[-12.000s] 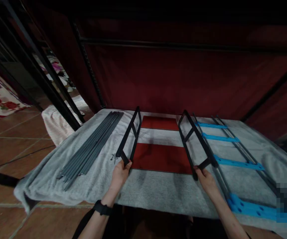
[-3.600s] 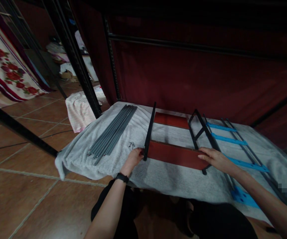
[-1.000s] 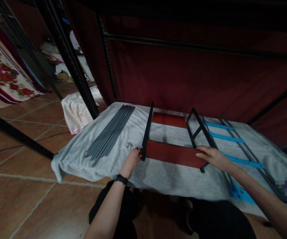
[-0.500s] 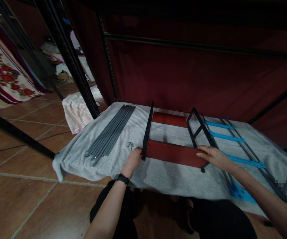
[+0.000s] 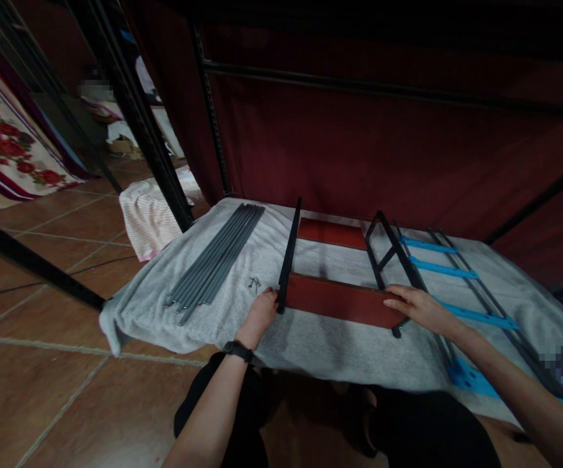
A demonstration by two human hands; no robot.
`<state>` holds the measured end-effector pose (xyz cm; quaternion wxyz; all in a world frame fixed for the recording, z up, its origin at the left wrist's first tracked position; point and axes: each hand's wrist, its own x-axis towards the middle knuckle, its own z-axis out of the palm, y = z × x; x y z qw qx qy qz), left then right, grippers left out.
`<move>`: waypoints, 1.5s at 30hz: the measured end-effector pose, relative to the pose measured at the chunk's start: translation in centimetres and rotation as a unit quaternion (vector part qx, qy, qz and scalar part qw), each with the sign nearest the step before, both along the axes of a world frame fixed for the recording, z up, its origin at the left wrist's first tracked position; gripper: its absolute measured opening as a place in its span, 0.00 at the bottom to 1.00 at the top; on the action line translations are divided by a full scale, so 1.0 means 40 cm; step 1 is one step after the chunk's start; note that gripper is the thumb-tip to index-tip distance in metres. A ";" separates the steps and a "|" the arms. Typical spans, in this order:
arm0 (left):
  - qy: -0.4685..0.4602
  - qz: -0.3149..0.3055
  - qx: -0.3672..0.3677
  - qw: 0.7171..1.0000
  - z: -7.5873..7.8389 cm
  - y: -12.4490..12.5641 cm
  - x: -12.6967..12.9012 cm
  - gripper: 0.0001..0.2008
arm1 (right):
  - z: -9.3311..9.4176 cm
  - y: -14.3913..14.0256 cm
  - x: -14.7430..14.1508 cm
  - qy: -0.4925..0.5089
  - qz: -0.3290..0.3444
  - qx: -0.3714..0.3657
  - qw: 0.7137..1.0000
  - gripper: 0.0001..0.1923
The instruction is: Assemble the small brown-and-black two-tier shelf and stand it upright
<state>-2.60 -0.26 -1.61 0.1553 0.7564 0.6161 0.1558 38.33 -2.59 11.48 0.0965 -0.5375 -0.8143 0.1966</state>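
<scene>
A red-brown board (image 5: 340, 302) stands on its long edge between a black side frame (image 5: 290, 250) on the left and a black triangular-braced side frame (image 5: 386, 250) on the right. My left hand (image 5: 262, 312), with a dark band on the wrist, is closed round the near end of the left frame. At the board's right end my right hand (image 5: 415, 305) grips its upper edge beside the right frame, thumb on the near face. Farther back, a second red-brown board (image 5: 333, 234) spans the two frames. Small screws (image 5: 254, 283) lie just beyond my left hand.
Several grey metal tubes (image 5: 216, 260) lie side by side at the left of the grey blanket (image 5: 359, 357). Blue slats with dark rods (image 5: 442, 270) lie at the right. Black rack posts (image 5: 135, 110) rise around, with a dark red curtain (image 5: 359, 156) behind.
Both hands keep the same hold on the frame and board. The whole view has shifted very slightly; nothing else visibly differs.
</scene>
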 end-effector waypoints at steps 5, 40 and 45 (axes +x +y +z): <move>0.045 -0.021 0.023 0.998 -0.014 -0.018 0.008 0.16 | -0.010 0.001 0.007 0.001 -0.011 0.013 1.000 0.21; 0.034 -0.035 0.089 0.995 -0.036 -0.053 0.016 0.16 | -0.013 0.000 0.014 0.006 -0.017 -0.019 1.000 0.21; 0.001 -0.025 0.072 0.997 -0.033 -0.038 0.005 0.13 | -0.012 -0.004 0.011 0.004 -0.023 -0.003 1.000 0.21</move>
